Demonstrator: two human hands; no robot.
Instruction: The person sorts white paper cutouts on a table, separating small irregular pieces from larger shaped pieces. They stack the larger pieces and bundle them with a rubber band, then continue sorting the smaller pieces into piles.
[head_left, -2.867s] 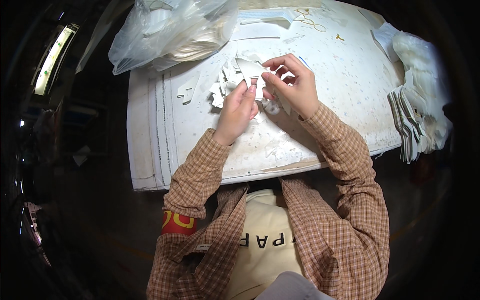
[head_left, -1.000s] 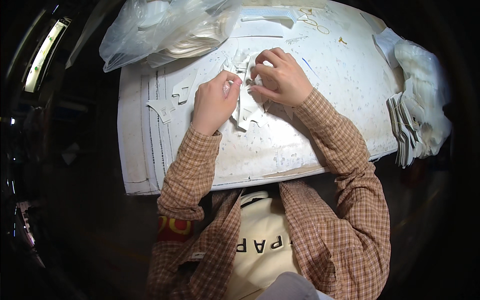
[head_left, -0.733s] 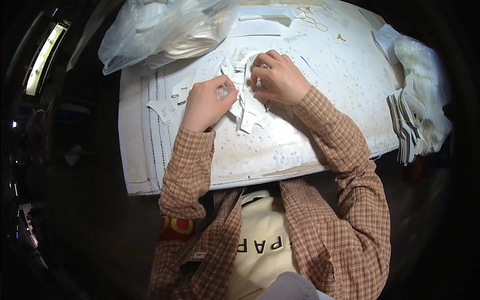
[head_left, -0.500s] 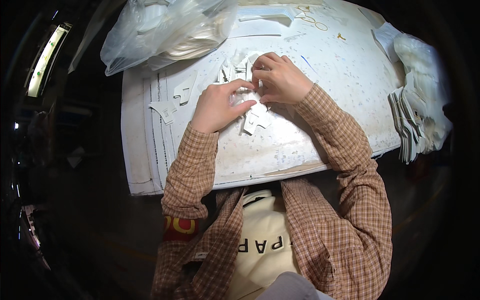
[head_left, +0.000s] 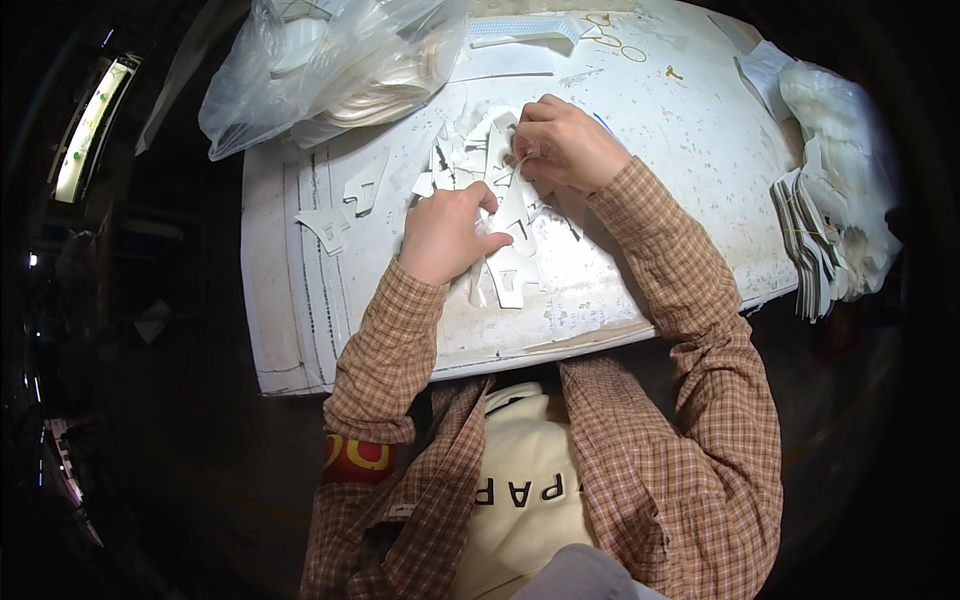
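Head view shows us a loose heap of white cut-out pieces (head_left: 490,190) lying near the middle of the white worktable (head_left: 640,110), and both of our hands are on it. Our right hand (head_left: 565,145) sits at the far side of the heap, fingertips pinched together on what looks like a thin strip or thread against one piece; the thing pinched is too small to name. Our left hand (head_left: 445,235) lies curled, knuckles up, pressing the nearer pieces flat, which we judge steadies them for the right hand's fine work. Two stray cut-outs (head_left: 345,205) lie apart to the left. A clear plastic bag (head_left: 330,65) of pale material slumps at the far left corner, and a stack of flat white pieces (head_left: 815,235) waits at the right edge, within reach.
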